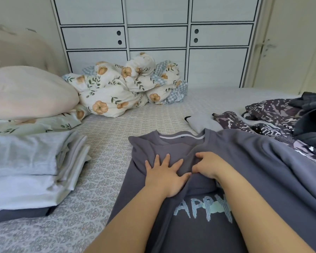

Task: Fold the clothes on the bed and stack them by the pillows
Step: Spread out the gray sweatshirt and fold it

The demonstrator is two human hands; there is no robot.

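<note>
A grey sweatshirt (254, 161) with pale lettering lies spread on the bed (106, 161) in front of me, collar away from me. My left hand (164, 174) rests flat on its chest, fingers spread. Beside it my right hand (208, 165) has curled fingers pinching a fold of the same fabric. A stack of folded pale clothes (29, 167) sits at the left, next to a pink pillow (26, 92).
A crumpled floral duvet (124, 84) is bunched at the far side of the bed. Unfolded patterned and dark clothes (281, 115) lie at the right, with a small grey piece (201, 121) beyond the collar. A white wardrobe (157, 37) stands behind.
</note>
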